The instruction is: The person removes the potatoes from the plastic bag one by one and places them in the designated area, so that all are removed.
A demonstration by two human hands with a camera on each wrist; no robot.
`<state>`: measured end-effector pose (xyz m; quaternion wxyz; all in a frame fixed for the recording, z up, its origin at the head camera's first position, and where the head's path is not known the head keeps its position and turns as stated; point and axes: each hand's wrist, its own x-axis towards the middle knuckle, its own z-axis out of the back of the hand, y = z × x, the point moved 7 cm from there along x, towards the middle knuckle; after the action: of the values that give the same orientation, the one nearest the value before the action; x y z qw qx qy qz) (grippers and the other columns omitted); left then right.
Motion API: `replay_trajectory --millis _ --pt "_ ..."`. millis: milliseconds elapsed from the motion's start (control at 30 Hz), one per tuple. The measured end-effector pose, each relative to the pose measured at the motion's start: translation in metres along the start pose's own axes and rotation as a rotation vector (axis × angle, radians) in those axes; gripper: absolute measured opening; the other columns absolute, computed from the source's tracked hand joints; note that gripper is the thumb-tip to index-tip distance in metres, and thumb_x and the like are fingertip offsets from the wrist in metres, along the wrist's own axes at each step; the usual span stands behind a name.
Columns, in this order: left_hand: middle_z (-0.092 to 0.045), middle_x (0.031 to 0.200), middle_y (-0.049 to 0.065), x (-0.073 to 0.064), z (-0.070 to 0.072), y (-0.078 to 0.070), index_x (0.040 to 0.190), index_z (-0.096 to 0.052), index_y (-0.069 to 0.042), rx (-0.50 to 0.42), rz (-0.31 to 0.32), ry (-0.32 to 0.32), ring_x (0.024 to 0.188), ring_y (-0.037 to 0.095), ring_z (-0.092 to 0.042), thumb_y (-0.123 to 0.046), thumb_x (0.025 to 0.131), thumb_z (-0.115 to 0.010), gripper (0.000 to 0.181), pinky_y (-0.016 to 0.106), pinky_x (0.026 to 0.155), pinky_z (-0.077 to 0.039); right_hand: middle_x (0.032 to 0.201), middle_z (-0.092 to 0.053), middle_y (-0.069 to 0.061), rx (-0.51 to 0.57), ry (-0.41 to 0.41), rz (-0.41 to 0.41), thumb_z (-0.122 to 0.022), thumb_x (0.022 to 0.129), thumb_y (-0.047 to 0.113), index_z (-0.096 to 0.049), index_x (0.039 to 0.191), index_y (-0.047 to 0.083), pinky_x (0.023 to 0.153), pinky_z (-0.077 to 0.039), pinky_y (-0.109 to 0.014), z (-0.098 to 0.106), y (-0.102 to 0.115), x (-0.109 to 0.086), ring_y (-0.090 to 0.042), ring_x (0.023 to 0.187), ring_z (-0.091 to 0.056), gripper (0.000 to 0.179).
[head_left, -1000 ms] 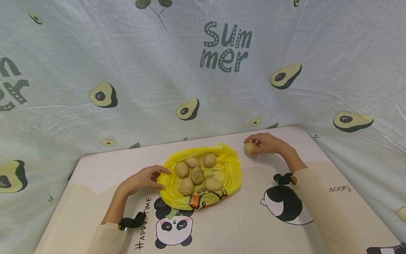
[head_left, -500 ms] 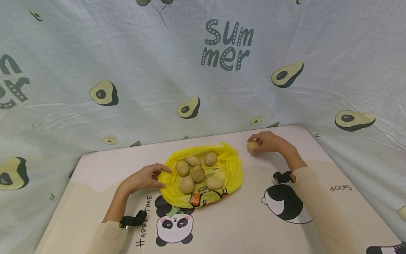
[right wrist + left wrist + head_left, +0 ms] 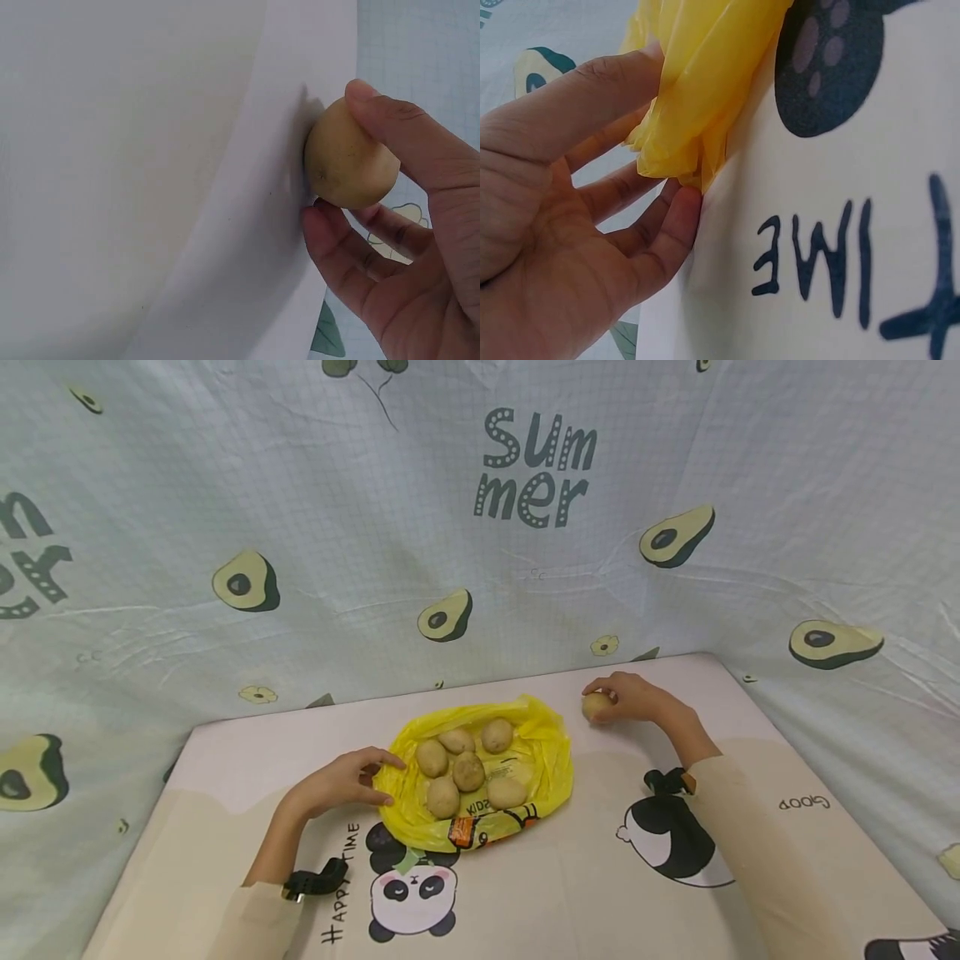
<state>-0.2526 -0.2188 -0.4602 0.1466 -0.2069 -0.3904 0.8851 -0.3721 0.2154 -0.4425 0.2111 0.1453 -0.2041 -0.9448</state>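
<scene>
A yellow plastic bag (image 3: 551,760) lies spread on the table, its mouth turned up and several potatoes (image 3: 468,772) inside. At the bag's left rim, my left hand (image 3: 347,783) holds the crumpled plastic, thumb and fingers bent around its edge. The left wrist view shows the bag's folds (image 3: 705,82) by the thumb, with the lower fingertips (image 3: 682,214) close to the tabletop. Beyond the bag, toward the back right, my right hand (image 3: 633,697) grips a single potato (image 3: 349,157). Thumb and fingers sit on opposite sides of that potato, which is right at the table surface.
The table (image 3: 585,877) carries a cloth with a printed panda and lettering. Behind it hangs a pale curtain (image 3: 345,568) printed with avocados, and the table's back edge runs close past the right hand. A black wrist camera (image 3: 318,878) sits on the left wrist.
My right hand and its potato have shifted slightly right, away from the bag. The left hand stays at the bag's rim, and the bagged potatoes lie as before.
</scene>
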Motion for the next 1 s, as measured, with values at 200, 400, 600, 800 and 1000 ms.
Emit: replay_trajectory --millis 200,400,600,800,1000 --pt "-0.058 0.137 0.015 0.001 0.000 -0.001 0.129 -0.066 -0.012 0.009 -0.020 0.011 0.117 0.033 -0.053 -0.021 0.085 -0.084 0.049 0.054 0.103 -0.046 0.122 -0.054 -0.023 0.022 -0.003 0.015 -0.080 0.089 0.027 -0.054 0.145 0.008 0.088 -0.048 -0.046 0.000 0.003 -0.003 -0.032 0.099 -0.052 0.065" --pt "-0.057 0.139 0.016 0.001 0.000 -0.001 0.130 -0.066 -0.012 0.001 -0.016 0.012 0.119 0.034 -0.053 -0.021 0.085 -0.084 0.050 0.055 0.104 -0.046 0.135 -0.050 -0.025 0.020 -0.023 -0.006 -0.075 0.092 0.024 -0.051 0.147 0.007 0.095 -0.051 -0.052 0.008 0.006 -0.007 -0.038 0.112 -0.057 0.062" --pt "-0.058 0.135 0.016 0.000 0.000 0.000 0.130 -0.066 -0.010 0.012 -0.016 0.010 0.111 0.031 -0.053 -0.023 0.084 -0.085 0.051 0.050 0.098 -0.048 0.131 -0.057 -0.024 0.003 -0.079 0.003 -0.072 0.095 0.023 -0.054 0.144 0.005 0.095 -0.052 -0.053 0.020 0.013 -0.012 -0.039 0.114 -0.058 0.055" --pt "-0.058 0.136 0.014 0.000 0.001 0.000 0.130 -0.066 -0.012 0.006 0.009 0.006 0.113 0.031 -0.053 -0.022 0.084 -0.084 0.050 0.050 0.100 -0.048 0.126 -0.061 -0.024 -0.006 -0.124 0.051 -0.073 0.096 0.024 -0.057 0.140 0.002 0.094 -0.053 -0.051 0.030 0.029 -0.020 -0.037 0.110 -0.061 0.052" --pt "-0.059 0.134 0.014 0.000 0.001 -0.004 0.131 -0.065 -0.010 0.012 0.006 0.014 0.110 0.030 -0.052 -0.022 0.085 -0.084 0.051 0.048 0.097 -0.049 0.117 -0.065 -0.018 -0.034 -0.166 0.118 -0.073 0.095 0.020 -0.062 0.133 0.003 0.091 -0.055 -0.048 0.035 0.052 -0.028 -0.032 0.104 -0.063 0.044"
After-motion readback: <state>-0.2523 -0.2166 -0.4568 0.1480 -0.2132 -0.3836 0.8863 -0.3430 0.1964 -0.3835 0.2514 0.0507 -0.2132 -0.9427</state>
